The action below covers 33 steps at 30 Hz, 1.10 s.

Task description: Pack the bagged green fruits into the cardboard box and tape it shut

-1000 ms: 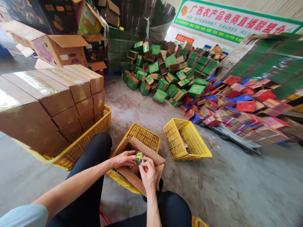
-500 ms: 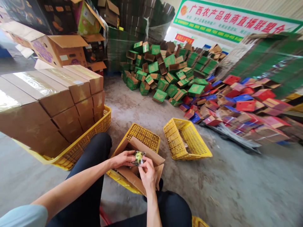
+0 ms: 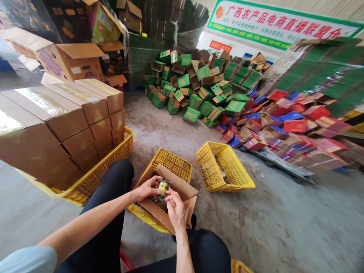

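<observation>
A yellow-green fruit with dark patches (image 3: 163, 187), wrapped in clear plastic, is held over an open cardboard box (image 3: 186, 190). My left hand (image 3: 148, 189) grips it from the left, thumb below and fingers above. My right hand (image 3: 174, 206) is closed, its fingertips pinching at the right side of the wrapped fruit. More dark, shiny wrapping shows under the fruit inside the box, but what it holds is hidden. The box rests on a yellow plastic crate (image 3: 173, 162) between my knees.
Taped cardboard boxes (image 3: 68, 110) are stacked in a yellow crate (image 3: 125, 146) on my left. Another yellow crate (image 3: 236, 170) stands tilted to the right. Piles of green cartons (image 3: 196, 102) and red-and-blue cartons (image 3: 295, 127) lie on the concrete floor (image 3: 270, 227) further off.
The wrapped fruit has shifted slightly left and lower toward the box. My left hand now wraps further round it, and my right fingers have curled in more.
</observation>
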Each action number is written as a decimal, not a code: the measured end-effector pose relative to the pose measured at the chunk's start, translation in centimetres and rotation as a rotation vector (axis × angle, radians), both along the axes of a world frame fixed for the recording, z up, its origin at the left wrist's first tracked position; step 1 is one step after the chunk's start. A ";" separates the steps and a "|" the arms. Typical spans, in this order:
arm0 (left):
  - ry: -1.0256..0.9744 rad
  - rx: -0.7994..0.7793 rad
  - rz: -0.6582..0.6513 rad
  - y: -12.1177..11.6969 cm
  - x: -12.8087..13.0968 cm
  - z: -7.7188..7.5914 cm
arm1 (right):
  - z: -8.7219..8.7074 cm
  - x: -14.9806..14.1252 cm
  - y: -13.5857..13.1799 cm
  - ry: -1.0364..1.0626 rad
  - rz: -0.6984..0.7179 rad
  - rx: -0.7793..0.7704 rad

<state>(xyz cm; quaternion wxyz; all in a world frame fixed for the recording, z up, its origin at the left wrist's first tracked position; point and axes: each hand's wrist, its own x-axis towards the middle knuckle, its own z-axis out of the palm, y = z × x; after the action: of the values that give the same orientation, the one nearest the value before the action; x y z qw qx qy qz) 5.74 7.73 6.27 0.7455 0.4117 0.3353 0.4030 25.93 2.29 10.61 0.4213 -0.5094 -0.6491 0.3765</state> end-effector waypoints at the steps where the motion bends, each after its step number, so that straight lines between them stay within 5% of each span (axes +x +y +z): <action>1: 0.007 0.023 -0.010 0.0 0.0 0.0 | -0.1 0.1 0.1 0.014 -0.016 -0.003; 7: 0.019 0.050 -0.026 0.0 0.1 -0.1 | -1.7 1.2 0.7 -0.047 -0.186 0.021; 11: 0.074 0.013 -0.025 -0.1 0.1 0.0 | -3.4 2.8 1.2 -0.386 -0.306 -0.093; 18: 0.108 -0.068 -0.072 -0.2 0.1 0.1 | -5.9 2.9 0.3 -0.699 -0.215 -0.303; 33: 0.072 -0.209 -0.030 -0.4 0.2 -0.4 | -6.7 2.5 0.8 -0.985 -0.215 -0.421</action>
<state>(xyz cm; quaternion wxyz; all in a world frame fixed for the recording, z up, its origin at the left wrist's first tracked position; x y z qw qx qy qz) 5.94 7.37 5.92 0.7776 0.3509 0.3960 0.3397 28.46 3.05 3.87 -0.0076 -0.7622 -0.6246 0.1699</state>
